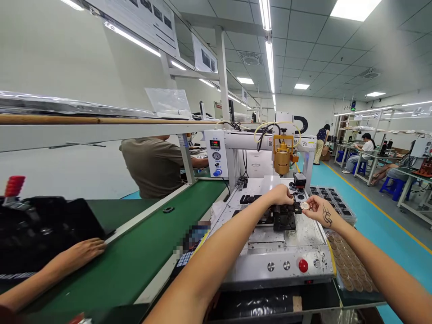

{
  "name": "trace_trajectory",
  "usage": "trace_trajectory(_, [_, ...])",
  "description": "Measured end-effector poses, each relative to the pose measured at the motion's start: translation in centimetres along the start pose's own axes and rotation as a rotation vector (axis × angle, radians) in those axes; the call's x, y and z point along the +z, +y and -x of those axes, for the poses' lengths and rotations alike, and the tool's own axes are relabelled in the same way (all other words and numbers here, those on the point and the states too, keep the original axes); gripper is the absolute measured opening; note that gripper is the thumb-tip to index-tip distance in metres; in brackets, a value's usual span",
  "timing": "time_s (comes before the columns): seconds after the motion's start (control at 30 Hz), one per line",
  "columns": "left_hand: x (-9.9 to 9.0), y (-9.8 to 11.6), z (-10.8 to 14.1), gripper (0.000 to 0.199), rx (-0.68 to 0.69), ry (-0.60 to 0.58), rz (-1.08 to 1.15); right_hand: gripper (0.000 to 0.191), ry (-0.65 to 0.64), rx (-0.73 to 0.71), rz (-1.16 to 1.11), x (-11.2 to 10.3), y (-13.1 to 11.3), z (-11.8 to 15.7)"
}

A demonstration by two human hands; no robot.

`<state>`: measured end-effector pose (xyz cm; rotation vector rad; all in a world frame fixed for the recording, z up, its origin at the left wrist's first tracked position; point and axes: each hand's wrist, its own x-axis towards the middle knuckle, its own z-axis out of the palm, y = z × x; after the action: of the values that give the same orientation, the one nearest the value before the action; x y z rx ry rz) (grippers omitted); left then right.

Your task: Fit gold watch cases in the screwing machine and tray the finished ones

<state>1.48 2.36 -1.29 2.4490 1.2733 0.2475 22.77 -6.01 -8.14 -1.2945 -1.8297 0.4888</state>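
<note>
My right hand (319,209) pinches a small round pale disc with a coppery rim (305,205), held at the right side of a black fixture (284,218). Over the top of that fixture reaches my left hand (282,195), its fingers pressed together and pointing down; what they grip, if anything, is hidden. The fixture sits on the white bed of a benchtop machine (312,236). Above and behind my hands hangs the machine's gold-coloured head (282,159). Small black round parts (300,196) lie just beyond my fingers.
Right of the machine stand a tray of black parts (332,200) and a tray of round coppery pieces (349,261). A red button (303,265) is on the front panel. Along the left runs a green conveyor belt (151,243); a co-worker's hand (88,249) rests beside it.
</note>
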Motion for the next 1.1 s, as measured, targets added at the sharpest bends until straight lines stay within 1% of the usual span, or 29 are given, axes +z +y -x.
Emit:
trace_trajectory(0.17, [-2.3,-1.6,4.0,0.029,0.067,0.205,0.163,0.024,-0.203,-0.005,0.123,1.5,0.9,-3.7])
trace_trajectory(0.27, [-3.1,-1.9,7.0,0.033,0.118,0.319,0.246,0.026,-0.330,0.001,0.181,1.9,1.0,-5.8])
trace_trajectory(0.37, [-3.3,-2.1,10.2,0.031,0.166,0.386,0.298,0.028,-0.426,-0.024,0.223,1.8,1.0,-7.0])
trace_trajectory(0.47, [-3.2,-2.2,13.1,0.024,0.213,0.413,0.329,0.027,-0.482,-0.073,0.239,1.6,1.0,-7.2])
trace_trajectory(0.57, [-2.8,-2.4,15.5,0.020,0.241,0.435,0.345,0.026,-0.448,-0.119,0.243,1.8,1.3,-7.0])
trace_trajectory(0.73, [-2.0,-3.0,19.5,0.016,0.281,0.482,0.348,0.028,-0.280,-0.122,0.257,3.0,2.6,-6.3])
trace_trajectory(0.87, [-1.3,-3.3,22.5,0.023,0.265,0.502,0.373,0.026,-0.239,-0.128,0.272,3.4,3.2,-6.0])
trace_trajectory(1.0, [-0.2,-2.9,24.0,0.029,0.235,0.481,0.481,0.023,-0.220,-0.141,0.273,3.2,2.3,-6.2])
trace_trajectory(1.07, [0.7,-2.4,24.3,0.029,0.262,0.472,0.582,0.021,-0.176,-0.137,0.270,3.2,1.5,-5.9])
trace_trajectory(1.1, [1.2,-2.2,24.4,0.029,0.273,0.474,0.623,0.020,-0.134,-0.133,0.271,3.2,1.0,-5.4])
